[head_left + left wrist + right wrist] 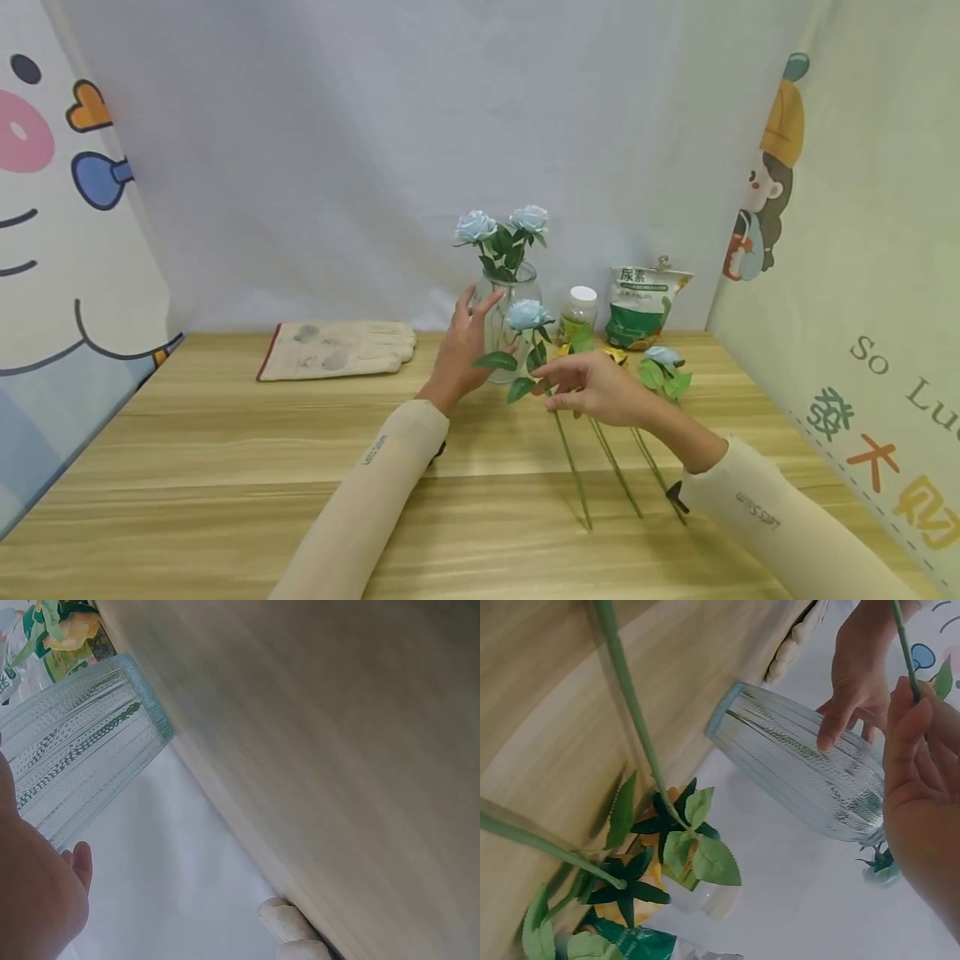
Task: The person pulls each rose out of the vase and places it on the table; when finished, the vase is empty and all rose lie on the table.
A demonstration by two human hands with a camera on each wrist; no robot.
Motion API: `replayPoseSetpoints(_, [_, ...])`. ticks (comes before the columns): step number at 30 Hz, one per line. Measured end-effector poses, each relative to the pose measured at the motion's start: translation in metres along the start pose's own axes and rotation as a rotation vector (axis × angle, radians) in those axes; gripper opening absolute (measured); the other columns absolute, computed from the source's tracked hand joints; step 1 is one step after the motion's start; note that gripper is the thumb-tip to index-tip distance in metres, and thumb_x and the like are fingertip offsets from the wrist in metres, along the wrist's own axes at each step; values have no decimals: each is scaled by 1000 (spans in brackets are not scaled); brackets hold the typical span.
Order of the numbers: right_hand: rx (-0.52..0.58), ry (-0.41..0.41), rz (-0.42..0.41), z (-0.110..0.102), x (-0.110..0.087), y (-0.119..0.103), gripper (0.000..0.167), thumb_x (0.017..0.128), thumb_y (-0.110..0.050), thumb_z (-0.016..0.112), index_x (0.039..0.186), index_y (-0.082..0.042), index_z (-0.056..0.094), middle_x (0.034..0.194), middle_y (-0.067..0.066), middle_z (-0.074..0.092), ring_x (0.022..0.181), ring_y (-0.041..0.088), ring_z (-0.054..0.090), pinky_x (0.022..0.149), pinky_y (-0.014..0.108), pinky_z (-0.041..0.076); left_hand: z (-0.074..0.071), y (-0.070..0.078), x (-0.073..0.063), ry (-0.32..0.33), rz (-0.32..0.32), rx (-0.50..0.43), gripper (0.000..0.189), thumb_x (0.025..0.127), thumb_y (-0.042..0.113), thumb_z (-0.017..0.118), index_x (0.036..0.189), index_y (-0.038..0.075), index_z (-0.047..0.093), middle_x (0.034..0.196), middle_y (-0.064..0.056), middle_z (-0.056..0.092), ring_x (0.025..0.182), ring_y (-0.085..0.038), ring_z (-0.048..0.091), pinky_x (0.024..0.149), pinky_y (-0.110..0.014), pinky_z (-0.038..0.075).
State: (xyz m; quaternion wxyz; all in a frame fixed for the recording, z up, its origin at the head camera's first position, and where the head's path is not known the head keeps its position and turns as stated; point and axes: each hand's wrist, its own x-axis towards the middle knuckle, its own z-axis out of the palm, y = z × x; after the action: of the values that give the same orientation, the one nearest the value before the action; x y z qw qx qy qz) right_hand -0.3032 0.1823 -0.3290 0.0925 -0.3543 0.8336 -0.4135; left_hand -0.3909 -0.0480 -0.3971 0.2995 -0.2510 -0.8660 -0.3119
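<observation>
A ribbed clear glass vase (495,333) stands near the table's back edge with two blue roses (476,227) in it. My left hand (459,354) holds the vase from its left side; the thumb lies against the glass (795,757) in the right wrist view. Just in front of the vase, my right hand (600,390) pinches the green stem (901,637) of another blue rose (527,315), bloom upward. Right of that hand lie a blue rose (663,355) and yellow flowers (615,356), partly hidden behind it in the head view.
Behind the loose flowers stand a small bottle (582,307) with a white lid and a green-and-white pouch (641,308) closed by a clip. A pale work glove (337,348) lies flat at the back left. A white curtain (337,167) hangs behind the table (225,483).
</observation>
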Motion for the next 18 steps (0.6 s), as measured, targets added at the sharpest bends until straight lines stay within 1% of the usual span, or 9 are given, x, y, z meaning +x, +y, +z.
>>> replayPoseSetpoints(3, [25, 9, 29, 1, 0, 4, 36, 91, -3, 69, 126, 3, 64, 109, 16, 73, 79, 20, 71, 55, 33, 55, 0, 0, 0, -4, -10, 10, 93, 83, 30, 82, 152, 33, 19, 157, -26, 19, 123, -44, 50, 84, -56, 52])
replayPoseSetpoints(5, [40, 17, 39, 1, 0, 7, 35, 91, -4, 70, 125, 3, 65, 108, 19, 72, 78, 20, 71, 55, 33, 55, 1, -1, 0, 1, -3, 30, 94, 83, 32, 81, 152, 33, 18, 156, -26, 20, 122, -42, 51, 82, -54, 53])
replayPoseSetpoints(9, [38, 32, 64, 2, 0, 10, 33, 91, -6, 70, 122, 4, 66, 107, 20, 72, 78, 22, 71, 55, 36, 55, 0, -1, 1, 21, 19, 56, 94, 83, 34, 81, 151, 32, 17, 155, -28, 21, 120, -41, 52, 79, -51, 54])
replayPoseSetpoints(13, [23, 36, 85, 2, -1, 15, 32, 91, -5, 70, 121, 5, 66, 107, 22, 71, 80, 34, 71, 56, 42, 55, 0, -2, 1, 17, 14, 46, 94, 83, 34, 82, 151, 31, 17, 155, -28, 21, 121, -42, 52, 81, -52, 54])
replayPoseSetpoints(15, [25, 33, 98, 3, -1, 18, 32, 91, -5, 70, 121, 6, 66, 107, 23, 71, 81, 38, 70, 55, 42, 55, 0, -2, 1, 10, 12, 37, 94, 83, 33, 82, 152, 31, 18, 155, -28, 21, 121, -42, 52, 81, -52, 54])
replayPoseSetpoints(17, [35, 23, 111, 3, -2, 20, 31, 91, -4, 70, 121, 6, 66, 107, 22, 72, 81, 37, 70, 54, 43, 55, 0, -2, 1, 3, 7, 23, 94, 83, 31, 82, 152, 31, 19, 156, -28, 20, 121, -42, 52, 80, -52, 54])
replayPoseSetpoints(18, [42, 15, 117, 3, -2, 22, 31, 91, -4, 70, 120, 6, 66, 107, 21, 72, 81, 34, 71, 54, 42, 55, 0, -2, 1, 2, 5, 15, 93, 83, 30, 82, 152, 32, 19, 156, -28, 20, 121, -42, 52, 80, -52, 54])
